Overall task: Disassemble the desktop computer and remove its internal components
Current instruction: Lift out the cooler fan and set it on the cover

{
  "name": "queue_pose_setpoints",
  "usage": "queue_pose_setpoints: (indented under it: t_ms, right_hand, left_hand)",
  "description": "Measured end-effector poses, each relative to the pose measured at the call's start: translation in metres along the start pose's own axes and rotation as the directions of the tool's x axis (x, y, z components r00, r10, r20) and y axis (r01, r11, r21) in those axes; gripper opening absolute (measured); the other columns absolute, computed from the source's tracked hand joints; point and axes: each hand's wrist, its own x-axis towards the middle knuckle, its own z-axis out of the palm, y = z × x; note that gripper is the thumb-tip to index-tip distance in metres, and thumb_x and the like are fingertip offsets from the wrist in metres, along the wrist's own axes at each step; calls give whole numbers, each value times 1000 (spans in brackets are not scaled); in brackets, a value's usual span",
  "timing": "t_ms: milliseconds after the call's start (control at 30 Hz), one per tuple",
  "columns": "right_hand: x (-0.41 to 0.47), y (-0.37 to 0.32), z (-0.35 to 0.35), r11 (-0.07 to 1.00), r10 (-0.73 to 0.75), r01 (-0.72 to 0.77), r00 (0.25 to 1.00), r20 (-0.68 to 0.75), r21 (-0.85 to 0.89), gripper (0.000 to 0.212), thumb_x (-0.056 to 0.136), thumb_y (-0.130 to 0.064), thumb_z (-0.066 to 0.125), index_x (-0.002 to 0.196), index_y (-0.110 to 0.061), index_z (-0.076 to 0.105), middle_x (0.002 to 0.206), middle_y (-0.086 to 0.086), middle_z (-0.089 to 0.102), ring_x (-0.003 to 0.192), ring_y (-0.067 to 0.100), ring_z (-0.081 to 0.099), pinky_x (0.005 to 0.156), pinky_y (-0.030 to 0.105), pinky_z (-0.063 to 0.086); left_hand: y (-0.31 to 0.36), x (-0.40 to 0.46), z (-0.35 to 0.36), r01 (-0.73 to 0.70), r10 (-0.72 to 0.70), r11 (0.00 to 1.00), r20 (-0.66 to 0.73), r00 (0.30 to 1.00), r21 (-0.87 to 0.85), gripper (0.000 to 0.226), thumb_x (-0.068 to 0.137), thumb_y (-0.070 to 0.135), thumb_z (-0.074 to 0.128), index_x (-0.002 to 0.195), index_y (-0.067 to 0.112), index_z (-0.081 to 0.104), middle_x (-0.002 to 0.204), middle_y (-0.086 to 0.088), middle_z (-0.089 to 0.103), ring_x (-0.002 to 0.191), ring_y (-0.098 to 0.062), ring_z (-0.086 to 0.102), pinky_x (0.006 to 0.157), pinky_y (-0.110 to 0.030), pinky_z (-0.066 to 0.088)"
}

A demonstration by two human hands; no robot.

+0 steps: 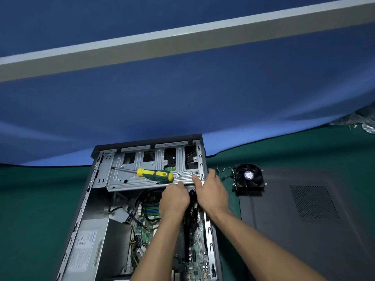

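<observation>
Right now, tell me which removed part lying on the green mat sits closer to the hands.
The black cooling fan, just right of the right hand. The dark side panel lies farther right, under the fan's near edge.

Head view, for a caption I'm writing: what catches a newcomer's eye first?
The yellow-and-green screwdriver lying on the metal drive cage of the open computer case. Just below, the left hand and right hand work at the cage's near edge. A removed cooling fan sits right.

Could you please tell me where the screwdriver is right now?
The screwdriver lies on the metal drive cage at the far end of the open case, just left of both hands.
</observation>
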Motion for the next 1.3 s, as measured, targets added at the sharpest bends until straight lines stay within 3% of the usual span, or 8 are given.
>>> queue_pose_setpoints:
  t_ms: [100, 200, 533, 767, 900, 1067, 1200, 1300]
  right_hand:
    - [0, 0, 0, 1000, -6, 6, 1000, -5, -3, 56, 96, -53, 36, 132, -9, 35, 131, 14, 50, 116, 32, 51, 89, 39, 43]
    - [-1, -1, -1, 1000, -1, 1, 1000, -2, -6, 58, 96, -53, 36, 134, -10, 34, 132, 15, 50, 117, 32, 51, 89, 39, 42]
    - [0, 1, -1, 1000, 1, -1, 1000, -5, 26, 61, 95, -56, 37, 137, -11, 33, 134, 12, 49, 119, 30, 49, 93, 39, 41]
    - [-1, 2, 0, 999, 7, -6, 1000, -13, 50, 62, 94, -57, 38, 136, -12, 34, 133, 12, 49, 117, 30, 50, 93, 40, 43]
    - [1, 2, -1, 999, 6, -6, 1000, -4, 47, 59, 95, -54, 39, 135, -11, 35, 133, 13, 49, 118, 31, 50, 92, 42, 44]
    - [1, 0, -2, 1000, -9, 9, 1000, 10, -11, 51, 98, -50, 35, 128, -9, 38, 129, 15, 51, 115, 32, 51, 89, 40, 43]
    - [0, 0, -1, 1000, -19, 19, 1000, 2, -21, 51, 98, -50, 32, 129, -10, 37, 130, 14, 50, 115, 31, 51, 89, 40, 42]
    - [0, 1, -1, 999, -11, 11, 1000, 4, -32, 50, 98, -50, 31, 129, -10, 37, 129, 14, 50, 115, 32, 51, 89, 40, 41]
  left_hand:
    - [-2, -6, 5, 28, -5, 952, 75, 997, -306, 41, 100, 28, 40, 77, 0, 59, 73, -14, 66, 67, -27, 64, 61, -30, 48]
    - [-3, -15, 12, 242, -90, 702, 254, 963, -669, 30, 99, 15, 45, 71, 7, 51, 55, -7, 57, 35, -11, 53, 38, -22, 40]
    - [-21, -35, 24, 223, -32, 307, 224, 974, -925, 26, 96, 5, 43, 79, -3, 60, 67, -15, 69, 58, -19, 67, 56, -24, 57]
    - [-5, -22, 12, 212, -52, 634, 232, 971, -744, 27, 89, 10, 42, 65, 2, 54, 59, -13, 58, 42, -18, 46, 46, -26, 37]
    - [13, -18, 25, 166, -116, 853, 131, 985, -495, 47, 93, 38, 41, 108, -4, 56, 95, -17, 64, 81, -30, 60, 68, -35, 44]
    - [7, -22, 44, 263, -281, 846, 32, 959, -463, 45, 96, 42, 27, 98, 7, 56, 96, -13, 63, 84, -29, 57, 76, -36, 43]
    - [-7, -24, 49, 60, -129, 776, -64, 990, -628, 59, 98, 33, 40, 42, 14, 41, 46, -5, 50, 49, -27, 45, 54, -29, 32]
    - [-11, -22, 47, -63, 2, 773, -97, 995, -631, 60, 99, 26, 42, 41, 16, 32, 41, 2, 34, 47, -17, 29, 52, -28, 24]
